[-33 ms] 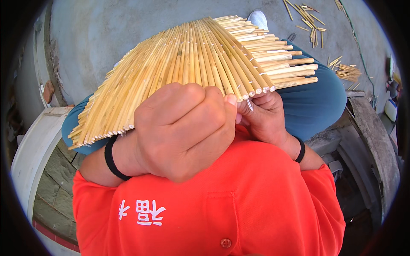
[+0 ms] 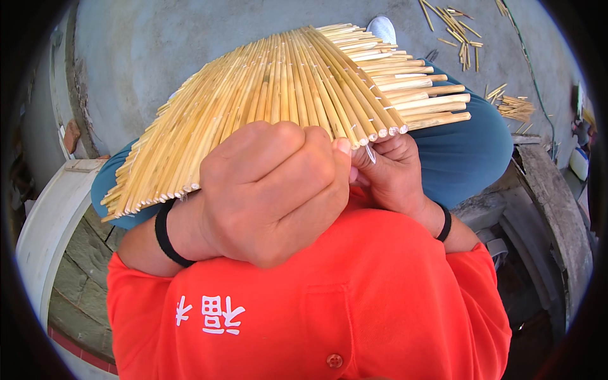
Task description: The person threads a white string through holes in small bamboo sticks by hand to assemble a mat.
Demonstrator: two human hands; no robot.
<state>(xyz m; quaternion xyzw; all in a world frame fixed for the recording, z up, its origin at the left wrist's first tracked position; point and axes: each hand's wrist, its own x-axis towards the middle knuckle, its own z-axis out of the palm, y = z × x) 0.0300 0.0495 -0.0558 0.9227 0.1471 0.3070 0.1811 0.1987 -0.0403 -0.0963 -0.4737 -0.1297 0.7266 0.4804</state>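
A fan-shaped mat of pale yellow stalks [image 2: 278, 82], stitched in rows with white thread, lies over my lap with its cut ends toward me. My left hand [image 2: 272, 196] is closed in a fist at the near edge, its fingertips beside the stalk ends. Whatever those fingers pinch is hidden. Beneath the right part of that edge, my right hand [image 2: 396, 174] is closed against the mat, its fingers partly covered by the stalks. A short bit of white thread [image 2: 370, 154] shows between the stalk ends and my right hand.
Several loose cut stalks [image 2: 465, 38] lie on the grey floor [image 2: 158, 38] at the far right. A bundle of short stalks [image 2: 516, 107] is nearer. Weathered wood [image 2: 557, 209] stands at my right, and a pale curved frame [image 2: 54, 215] at my left. A green cord [image 2: 532, 69] crosses the floor.
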